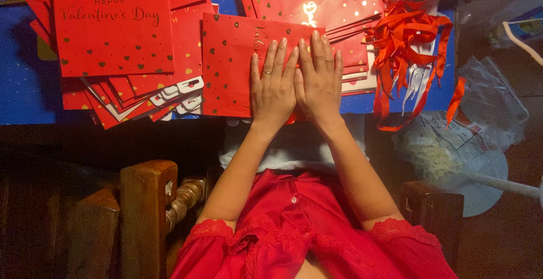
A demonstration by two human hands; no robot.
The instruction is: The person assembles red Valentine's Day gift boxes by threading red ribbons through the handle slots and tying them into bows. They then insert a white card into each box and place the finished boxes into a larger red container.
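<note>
Red lace-trimmed blouse closest to lens, brown wooden chair arm beside it. Left hand and right hand flat, fingers straight, side by side and touching, pressing down on flat red paper bag with gold hearts at blue tabletop near edge. Similar red bags stacked further left, orange-red ribbon tangle to right.

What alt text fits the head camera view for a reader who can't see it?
Left hand and right hand press flat, side by side, on a red gift bag on a blue table, stacks of bags left, orange-red ribbons right.
</note>
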